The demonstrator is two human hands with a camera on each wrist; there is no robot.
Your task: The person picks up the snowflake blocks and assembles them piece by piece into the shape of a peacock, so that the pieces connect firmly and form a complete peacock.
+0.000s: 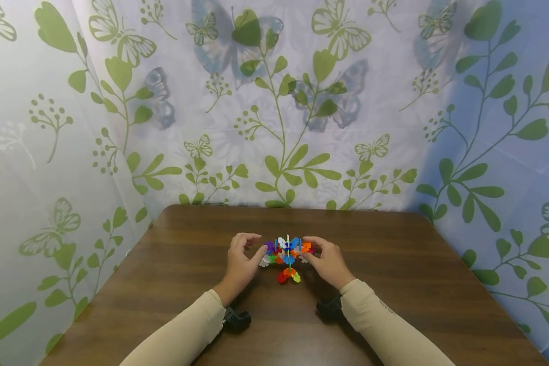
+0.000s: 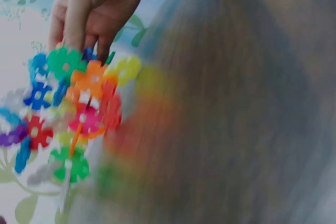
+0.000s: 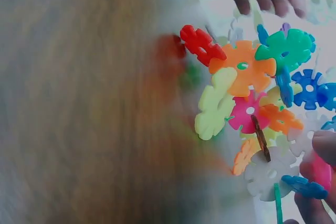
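Multicoloured interlocking plastic flower discs form one built piece (image 1: 288,259), seen above the table in the head view. At its right side, my right hand (image 1: 329,262) pinches it between thumb and fingers. The right wrist view shows that grip, with the thumb (image 3: 325,145) beside a pink disc (image 3: 320,172). My left hand (image 1: 242,262) is at the piece's left side, fingers spread and thumb near a purple disc (image 1: 270,247). In the right wrist view, the left hand's fingers hang loose beyond the discs. Orange (image 3: 244,66) and green discs (image 3: 286,51) face the right wrist camera.
A brown wooden table (image 1: 201,223) lies beneath, with a blurred reflection of the discs in both wrist views. Behind and beside it hang cloths (image 1: 238,168) printed with leaves and butterflies. Dark wrist devices (image 1: 238,319) sit under both sleeves.
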